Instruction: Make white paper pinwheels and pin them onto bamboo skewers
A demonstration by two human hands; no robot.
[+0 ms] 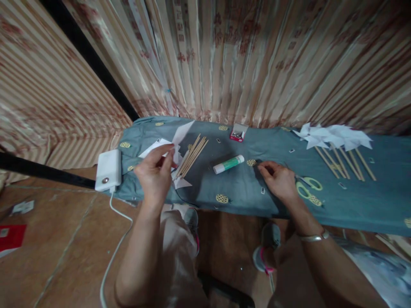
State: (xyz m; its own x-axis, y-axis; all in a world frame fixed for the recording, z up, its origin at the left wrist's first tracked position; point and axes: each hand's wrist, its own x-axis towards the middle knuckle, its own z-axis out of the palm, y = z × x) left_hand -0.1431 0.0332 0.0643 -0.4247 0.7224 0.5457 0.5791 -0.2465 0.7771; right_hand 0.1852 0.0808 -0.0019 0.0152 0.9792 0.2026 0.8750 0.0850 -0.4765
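Observation:
My left hand [156, 171] pinches a piece of white paper [178, 136] between thumb and fingers, just left of a bundle of wooden sticks [192, 155] on the blue-grey cloth [244, 192]. My right hand [278, 179] rests palm down on the cloth, fingers curled together, tips near a small dark spot; whether they hold anything is unclear. A glue stick [228, 164] with a green label lies between the hands. Scissors with yellow-green handles [308, 188] lie just right of my right hand.
Several finished white paper pinwheels on sticks [337, 141] lie at the right. A small open box of pins [238, 132] sits at the back. A white power adapter [108, 169] with its cable sits at the cloth's left edge. Striped curtains hang behind.

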